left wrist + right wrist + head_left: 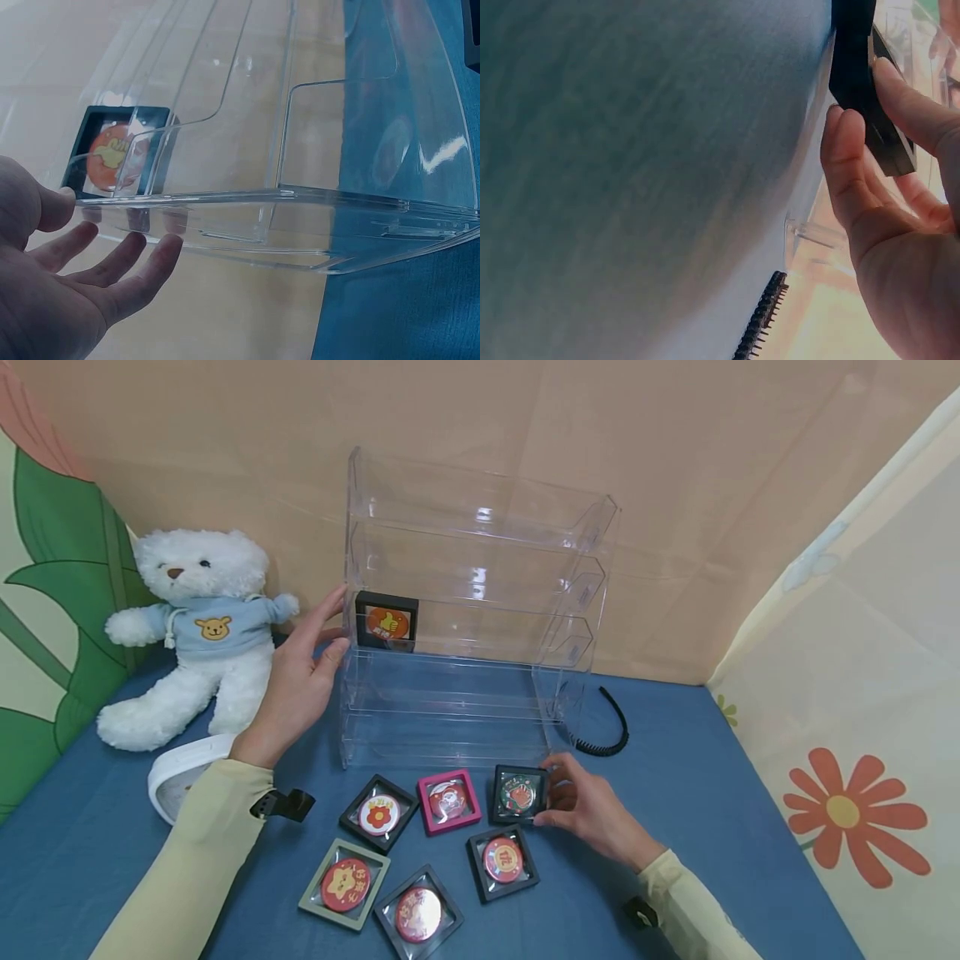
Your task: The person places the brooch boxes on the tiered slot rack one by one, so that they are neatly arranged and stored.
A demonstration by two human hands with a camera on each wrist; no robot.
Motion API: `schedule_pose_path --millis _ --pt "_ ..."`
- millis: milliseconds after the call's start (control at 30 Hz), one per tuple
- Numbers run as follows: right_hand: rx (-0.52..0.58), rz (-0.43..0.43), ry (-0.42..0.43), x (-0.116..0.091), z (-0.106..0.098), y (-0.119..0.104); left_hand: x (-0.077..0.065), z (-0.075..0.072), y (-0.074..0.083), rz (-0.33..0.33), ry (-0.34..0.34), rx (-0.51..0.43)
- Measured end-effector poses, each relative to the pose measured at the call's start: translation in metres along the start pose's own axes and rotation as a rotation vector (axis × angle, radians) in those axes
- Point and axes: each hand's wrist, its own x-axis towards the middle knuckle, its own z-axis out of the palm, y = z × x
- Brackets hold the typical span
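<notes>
A clear acrylic tiered rack [480, 585] stands at the back of the table. My left hand [303, 668] is at its left side, fingers spread and loosely bent, the fingertips right by the side panel [225, 198]. A black square frame with an orange thumbs-up badge [387, 622] stands at the left end of the middle tier. My right hand [588, 806] pinches the right edge of a black square frame with a dark green and red badge [517, 794]. The right wrist view shows this black frame [889, 142] edge-on between thumb and fingers.
Several more framed badges lie in front of the rack, among them a pink one [449, 802] and a pale green one [345, 885]. A white teddy bear [213, 635] and a white band [180, 777] are on the left. A black coiled cord [611, 727] lies right of the rack.
</notes>
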Motion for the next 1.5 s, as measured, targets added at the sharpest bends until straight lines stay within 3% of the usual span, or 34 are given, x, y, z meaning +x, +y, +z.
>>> schedule_pose_path --millis 200,767,1300,1500 --pt "0.022 -0.044 0.012 -0.004 -0.005 0.002 -0.001 -0.001 0.000 0.001 0.001 0.000" --pt "0.060 -0.063 0.046 -0.009 -0.010 0.003 -0.002 -0.001 0.000 0.003 -0.003 -0.005" --pt "0.069 -0.193 0.154 -0.004 -0.015 -0.015 0.000 0.000 0.000 -0.003 -0.006 0.001" --pt "0.070 -0.198 0.167 0.001 -0.014 -0.023 0.000 -0.001 0.002 -0.002 -0.008 -0.002"
